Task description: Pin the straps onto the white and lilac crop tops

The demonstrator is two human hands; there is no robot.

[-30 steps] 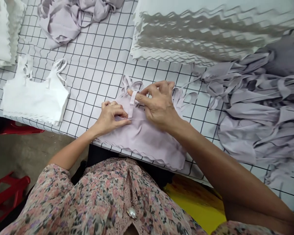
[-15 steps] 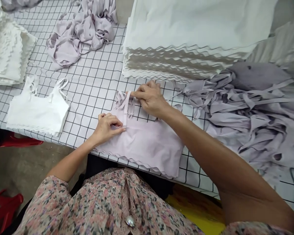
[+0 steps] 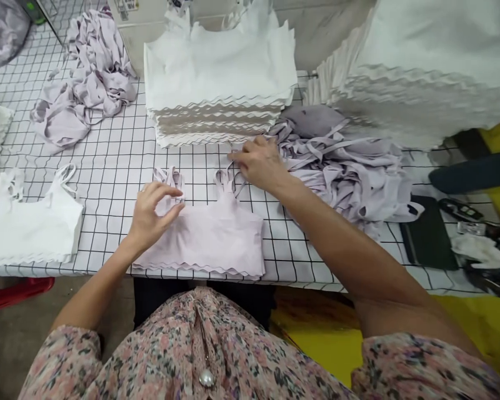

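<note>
Lilac scallop-hemmed camisole top (image 3: 200, 236) lies flat on the white grid-printed tabletop (image 3: 108, 161), both straps looped at its upper edge, apparently complete. Left hand (image 3: 152, 208) half-curled above it, pinching nothing; right hand (image 3: 260, 164) fingers together, beside the strap on that side. Folded white garment stack (image 3: 219, 94) behind; crumpled lilac garment heap (image 3: 341, 172) at right, apparently unworked.

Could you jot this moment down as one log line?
left hand: over lilac camisole | right hand: beside its strap, by lilac fabric heap
</note>
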